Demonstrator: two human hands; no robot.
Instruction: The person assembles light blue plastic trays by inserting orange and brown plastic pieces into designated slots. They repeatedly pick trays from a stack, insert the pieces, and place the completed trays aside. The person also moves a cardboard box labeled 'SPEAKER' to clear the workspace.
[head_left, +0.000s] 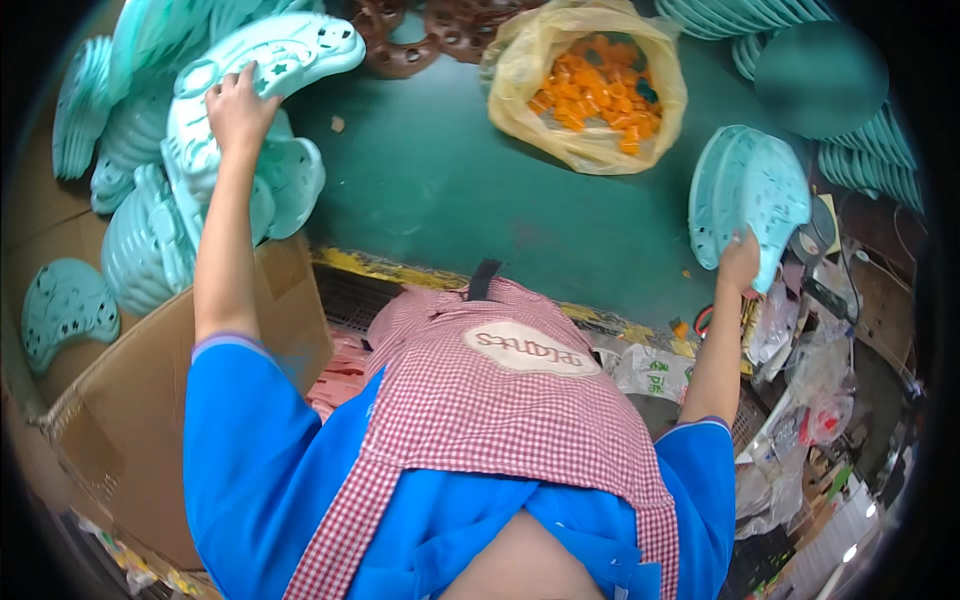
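At the far left, my left hand (243, 112) grips the inner edge of a light teal, crescent-shaped plastic piece (318, 40) with star and other cut-outs. That piece lies on a heap of similar ones, above a cardboard box. Out to the right, my right hand (740, 262) is closed on the near end of another curved teal plastic piece (765, 185). It seems to be nested with at least one more like it, over the right side of the green table (430, 190). My right fingertips are partly hidden.
A yellowish plastic bag (510, 115) of small orange pieces stands at the back. Brown plastic parts (400, 60) lie left of it. Teal stacks (865, 150) fill the right rear. The open cardboard box (180, 400) sits left; wires and plastic wrap (790, 430) clutter the right.
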